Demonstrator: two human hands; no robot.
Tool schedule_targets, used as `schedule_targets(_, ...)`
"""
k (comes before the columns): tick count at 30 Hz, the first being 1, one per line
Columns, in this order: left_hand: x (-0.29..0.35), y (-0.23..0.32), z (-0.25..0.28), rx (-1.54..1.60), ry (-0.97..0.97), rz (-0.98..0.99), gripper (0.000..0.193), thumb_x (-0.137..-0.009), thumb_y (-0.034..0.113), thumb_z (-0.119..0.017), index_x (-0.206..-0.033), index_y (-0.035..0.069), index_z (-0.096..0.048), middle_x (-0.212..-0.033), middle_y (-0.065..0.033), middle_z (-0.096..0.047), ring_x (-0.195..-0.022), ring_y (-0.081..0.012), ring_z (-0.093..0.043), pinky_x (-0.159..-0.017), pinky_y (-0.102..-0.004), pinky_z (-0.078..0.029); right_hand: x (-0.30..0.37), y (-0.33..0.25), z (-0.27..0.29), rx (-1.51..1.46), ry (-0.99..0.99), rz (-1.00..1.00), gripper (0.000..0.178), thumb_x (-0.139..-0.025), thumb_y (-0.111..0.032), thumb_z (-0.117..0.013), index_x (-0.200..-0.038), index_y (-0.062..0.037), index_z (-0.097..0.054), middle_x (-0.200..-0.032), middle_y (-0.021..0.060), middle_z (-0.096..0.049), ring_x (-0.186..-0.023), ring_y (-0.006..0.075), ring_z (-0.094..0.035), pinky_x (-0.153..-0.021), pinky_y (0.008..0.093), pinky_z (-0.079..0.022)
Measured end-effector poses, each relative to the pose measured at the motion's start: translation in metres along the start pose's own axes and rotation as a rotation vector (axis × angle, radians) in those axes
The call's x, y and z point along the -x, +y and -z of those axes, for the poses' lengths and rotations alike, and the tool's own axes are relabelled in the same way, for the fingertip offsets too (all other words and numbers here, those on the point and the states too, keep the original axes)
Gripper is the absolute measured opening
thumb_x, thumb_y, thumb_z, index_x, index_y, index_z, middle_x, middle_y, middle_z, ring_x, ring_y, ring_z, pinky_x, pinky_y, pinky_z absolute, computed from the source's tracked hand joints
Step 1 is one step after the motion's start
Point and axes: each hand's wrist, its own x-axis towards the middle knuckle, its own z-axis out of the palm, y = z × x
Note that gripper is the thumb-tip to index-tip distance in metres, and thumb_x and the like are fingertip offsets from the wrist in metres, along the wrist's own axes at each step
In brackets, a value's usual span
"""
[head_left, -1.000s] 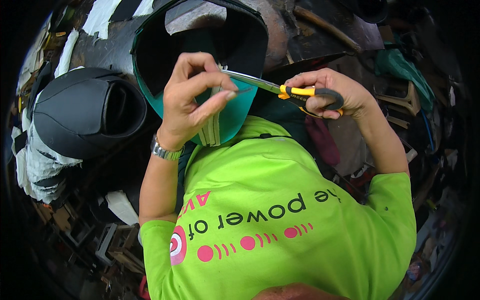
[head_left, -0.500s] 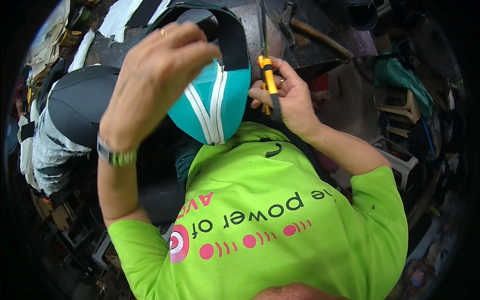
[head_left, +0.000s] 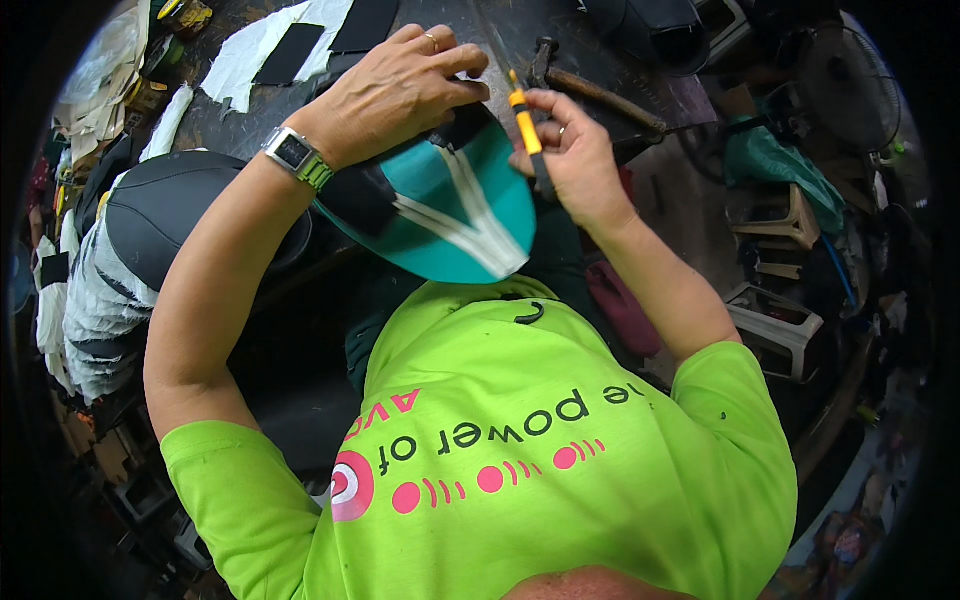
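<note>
I am watching from afar as a person in a lime-green shirt (head_left: 600, 510) is working on a teal cap-shaped piece (head_left: 440, 195) at the upper middle of the frame. Its long axis is slanting from the left hand (head_left: 415, 85) down to a tip at the lower right, where two white strips (head_left: 490, 245) are meeting in a V. The left hand is lying nearer, arching over the piece's upper edge with fingers bent; I cannot tell whether they are pinching it. The right hand (head_left: 575, 155) is standing just beside the right edge, its fingers gripping the yellow-and-black scissors (head_left: 525, 120), whose blades are pointing toward the top of the frame. Whether lap or grip is supporting the piece, I cannot tell.

Beyond, a dark table (head_left: 620, 75) is filling the top, bearing a hammer (head_left: 605, 97) and white cloth (head_left: 250, 60). A black padded form (head_left: 175, 220) is sitting at the left; a plastic stool (head_left: 775, 320) and a green bag (head_left: 790, 175) are crowding the right.
</note>
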Motion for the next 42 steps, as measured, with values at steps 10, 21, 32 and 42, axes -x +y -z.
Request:
schedule_targets(10,0.004,0.002,-0.006,0.006,-0.057,0.134,0.022,-0.097,0.018,-0.065,-0.117,0.015,-0.075,-0.119,-0.0044,-0.072,-0.108,-0.0202,-0.069,-0.097,-0.0325,-0.052,-0.054,0.009,-0.003,0.046,0.021,0.120,0.055,-0.078,0.008,-0.076,-0.130,-0.0026,-0.063,-0.083,0.0033,-0.074,-0.069,0.0045,-0.062,-0.062,0.0221,-0.050)
schedule_targets(21,-0.002,-0.011,-0.012,0.033,0.022,0.074,0.014,-0.098,0.019,-0.062,-0.106,0.013,-0.072,-0.113,-0.0040,-0.069,-0.099,-0.0215,-0.066,-0.085,-0.0331,-0.052,-0.069,0.012,-0.013,0.191,0.104,0.138,0.046,-0.082,0.000,-0.074,-0.127,-0.0012,-0.066,-0.072,0.0064,-0.070,-0.063,0.0088,-0.064,-0.059,0.0248,-0.049)
schedule_targets(32,0.013,-0.013,-0.005,0.198,-0.045,0.070,0.008,-0.104,0.024,-0.054,-0.101,0.018,-0.060,-0.104,-0.0027,-0.066,-0.108,-0.0197,-0.055,-0.098,-0.0346,-0.037,-0.076,-0.007,-0.017,0.605,0.151,0.149,0.051,-0.078,-0.003,-0.075,-0.128,-0.0023,-0.066,-0.076,0.0102,-0.066,-0.066,0.0180,-0.064,-0.066,0.0339,-0.052)
schedule_targets(42,0.003,-0.008,-0.015,0.021,-0.091,0.027,0.025,-0.088,0.023,-0.078,-0.111,0.021,-0.069,-0.113,0.0015,-0.070,-0.114,-0.0182,-0.054,-0.112,-0.0367,-0.034,-0.071,-0.003,-0.019,0.593,0.155,0.181,0.049,-0.079,-0.006,-0.074,-0.127,-0.0044,-0.066,-0.080,0.0126,-0.067,-0.073,0.0229,-0.067,-0.071,0.0348,-0.052)
